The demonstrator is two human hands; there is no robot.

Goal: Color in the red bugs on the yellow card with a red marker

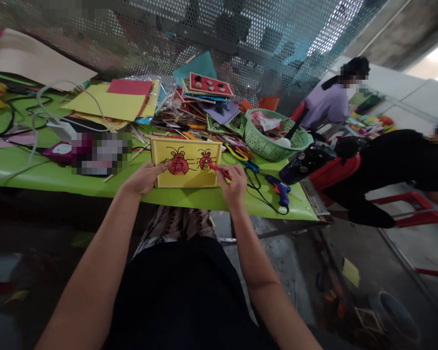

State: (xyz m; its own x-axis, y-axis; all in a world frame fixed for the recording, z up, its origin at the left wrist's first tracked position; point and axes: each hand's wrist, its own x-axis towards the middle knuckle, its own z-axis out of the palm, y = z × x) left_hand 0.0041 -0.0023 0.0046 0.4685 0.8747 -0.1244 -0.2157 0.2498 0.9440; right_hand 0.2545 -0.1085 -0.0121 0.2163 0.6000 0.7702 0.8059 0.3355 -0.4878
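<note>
A yellow card [194, 180] with a pale border is held tilted up at the table's front edge. It bears two red ladybugs drawn with black outlines, the left one larger. My left hand [145, 178] grips the card's left side, thumb on its front and the other fingers mostly behind. In my right hand [235, 186] a red pen [222, 171] is pinched, its tip at the smaller ladybug on the right. The card's right edge is beside that hand. I cannot make out whether the tip touches the surface.
Behind the card lie scissors [235, 153], sticks and stacked decorated cards [211, 86]. A green basket [273, 146] of scraps and a blue glue gun [280, 188] with its cord are at right. Yellow paper [105, 101] and a white cable lie left. Two people sit at right.
</note>
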